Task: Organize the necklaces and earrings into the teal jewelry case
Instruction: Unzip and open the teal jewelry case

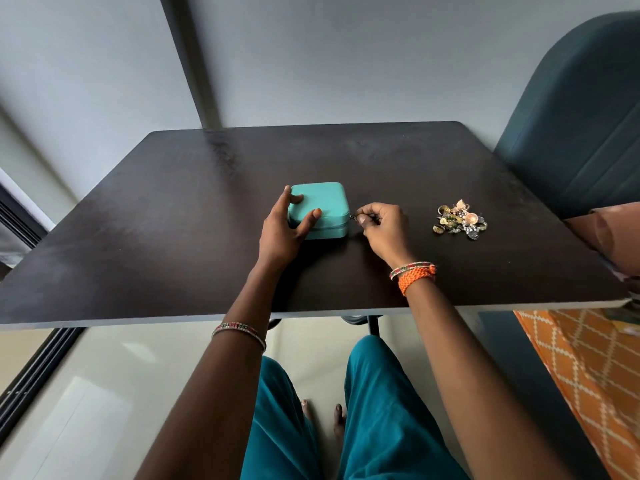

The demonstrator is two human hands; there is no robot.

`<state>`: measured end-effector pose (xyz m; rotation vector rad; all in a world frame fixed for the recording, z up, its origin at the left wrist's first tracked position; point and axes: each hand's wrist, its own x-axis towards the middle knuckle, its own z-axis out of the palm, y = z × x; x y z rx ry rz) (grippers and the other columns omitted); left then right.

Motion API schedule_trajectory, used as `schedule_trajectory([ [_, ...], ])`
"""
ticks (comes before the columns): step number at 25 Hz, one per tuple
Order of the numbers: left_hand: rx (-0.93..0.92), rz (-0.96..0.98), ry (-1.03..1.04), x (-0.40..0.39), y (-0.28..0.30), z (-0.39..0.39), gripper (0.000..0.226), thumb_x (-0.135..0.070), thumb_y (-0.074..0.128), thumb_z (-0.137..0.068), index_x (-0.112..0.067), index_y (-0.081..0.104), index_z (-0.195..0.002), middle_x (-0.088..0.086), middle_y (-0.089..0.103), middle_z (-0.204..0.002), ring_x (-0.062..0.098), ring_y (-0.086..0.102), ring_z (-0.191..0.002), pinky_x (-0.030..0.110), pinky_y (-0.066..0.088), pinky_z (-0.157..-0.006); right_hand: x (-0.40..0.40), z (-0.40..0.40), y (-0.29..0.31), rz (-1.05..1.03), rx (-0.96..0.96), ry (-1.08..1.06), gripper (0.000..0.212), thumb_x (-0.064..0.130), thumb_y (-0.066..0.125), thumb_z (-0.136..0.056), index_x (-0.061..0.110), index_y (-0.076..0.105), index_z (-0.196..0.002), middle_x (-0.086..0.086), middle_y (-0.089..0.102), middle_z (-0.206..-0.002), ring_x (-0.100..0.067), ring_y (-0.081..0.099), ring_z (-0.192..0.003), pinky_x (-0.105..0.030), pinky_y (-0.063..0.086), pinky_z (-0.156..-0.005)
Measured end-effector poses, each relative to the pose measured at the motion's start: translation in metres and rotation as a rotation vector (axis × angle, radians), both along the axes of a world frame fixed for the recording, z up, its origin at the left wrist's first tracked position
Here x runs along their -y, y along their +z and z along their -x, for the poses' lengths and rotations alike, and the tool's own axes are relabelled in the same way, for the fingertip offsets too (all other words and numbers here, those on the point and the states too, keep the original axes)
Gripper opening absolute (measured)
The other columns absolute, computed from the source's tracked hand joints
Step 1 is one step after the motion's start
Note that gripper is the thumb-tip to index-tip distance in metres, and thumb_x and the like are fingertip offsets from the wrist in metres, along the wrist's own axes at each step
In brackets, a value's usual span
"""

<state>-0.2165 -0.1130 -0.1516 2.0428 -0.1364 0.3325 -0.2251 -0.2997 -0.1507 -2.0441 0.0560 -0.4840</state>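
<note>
A small teal jewelry case [327, 206] lies closed near the middle of the dark table [173, 220]. My left hand [285, 228] rests on its left side, fingers spread over the lid and front corner. Just right of the case, my right hand [382, 228] pinches the small metal zipper pull [353, 217] at the case's right side. A heap of necklaces and earrings [459, 220], gold and silver with coloured stones, sits on the table further right, apart from both hands.
A dark teal chair back [571, 133] stands at the table's far right corner. An orange patterned cloth [588, 368] lies below the table's right edge. A brown cushion [616, 233] overlaps the right edge. My legs are under the near edge.
</note>
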Motion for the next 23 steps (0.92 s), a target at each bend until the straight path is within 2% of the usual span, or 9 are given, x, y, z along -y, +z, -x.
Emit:
schedule_trajectory([
  [3,-0.002,-0.009,0.003,0.001,0.0,0.001,0.079,-0.059,0.06,-0.074,-0.017,0.041,-0.139,-0.007,0.057,-0.13,0.017,0.055,-0.119,0.039,0.045,-0.098,-0.001,0.014,-0.004,-0.022,0.003,0.023,0.009,0.008,0.064,-0.085,0.009,0.073,-0.086,0.002,0.067,-0.075,-0.012,0.063,-0.069,-0.027,0.054,-0.069],
  [7,0.011,-0.037,0.019,0.001,0.002,0.001,0.071,-0.047,0.066,-0.082,-0.015,0.041,-0.14,-0.006,0.057,-0.132,0.018,0.054,-0.119,0.035,0.043,-0.098,-0.012,0.033,0.0,0.035,0.061,-0.026,0.008,0.009,0.064,-0.083,0.011,0.073,-0.083,0.0,0.07,-0.077,-0.008,0.062,-0.07,-0.013,0.045,-0.065],
  [11,0.047,-0.04,0.043,0.0,0.0,0.001,0.063,-0.049,0.069,-0.078,-0.013,0.054,-0.128,-0.008,0.055,-0.133,0.017,0.056,-0.116,0.033,0.046,-0.094,-0.052,0.044,0.002,0.131,0.146,0.059,0.008,0.004,0.064,-0.076,0.007,0.067,-0.069,-0.005,0.069,-0.067,-0.009,0.057,-0.058,-0.017,0.041,-0.058],
  [13,0.035,-0.041,0.025,0.0,0.002,0.001,0.061,-0.051,0.066,-0.079,-0.014,0.055,-0.126,-0.008,0.055,-0.133,0.011,0.056,-0.112,0.032,0.046,-0.092,-0.075,0.044,0.006,0.183,0.152,0.117,0.019,0.001,0.062,-0.077,0.01,0.057,-0.06,-0.008,0.065,-0.062,-0.01,0.048,-0.052,-0.022,0.036,-0.054],
  [15,0.011,-0.016,0.004,-0.001,0.004,0.002,0.052,-0.044,0.061,-0.088,-0.013,0.054,-0.129,-0.006,0.053,-0.138,0.007,0.053,-0.109,0.031,0.044,-0.094,-0.085,0.043,0.008,0.205,0.142,0.127,0.027,0.001,0.06,-0.079,0.015,0.052,-0.057,-0.009,0.063,-0.06,-0.007,0.042,-0.049,-0.022,0.032,-0.054],
  [17,-0.008,0.013,0.018,-0.003,0.006,0.004,0.045,-0.04,0.045,-0.098,-0.015,0.052,-0.134,-0.004,0.049,-0.142,0.011,0.052,-0.121,0.023,0.039,-0.097,-0.08,0.044,0.009,0.197,0.111,0.162,0.019,0.006,0.062,-0.081,0.01,0.064,-0.062,-0.01,0.068,-0.064,-0.011,0.051,-0.05,-0.025,0.037,-0.054],
  [19,-0.006,0.014,0.03,-0.005,0.008,0.008,0.042,-0.037,0.035,-0.101,-0.017,0.055,-0.132,-0.002,0.05,-0.142,0.014,0.048,-0.128,0.014,0.035,-0.092,-0.069,0.046,0.019,0.168,0.057,0.15,0.013,0.015,0.065,-0.083,0.008,0.074,-0.078,-0.01,0.072,-0.071,-0.02,0.065,-0.06,-0.031,0.051,-0.059],
  [21,0.018,0.019,0.025,-0.006,0.007,0.011,0.04,-0.035,0.034,-0.102,-0.018,0.058,-0.13,0.001,0.057,-0.134,0.013,0.053,-0.122,0.012,0.037,-0.087,-0.054,0.04,0.04,0.207,0.041,0.069,0.013,0.022,0.065,-0.082,0.013,0.075,-0.083,-0.007,0.074,-0.077,-0.023,0.07,-0.07,-0.037,0.057,-0.067],
  [23,0.054,0.123,0.047,-0.009,0.003,0.013,0.038,-0.033,0.036,-0.102,-0.018,0.056,-0.131,0.004,0.064,-0.124,0.013,0.059,-0.112,0.019,0.045,-0.089,-0.041,0.029,0.067,0.348,0.024,0.082,0.011,0.021,0.067,-0.081,0.016,0.076,-0.085,-0.003,0.075,-0.085,-0.019,0.069,-0.079,-0.034,0.055,-0.076],
])
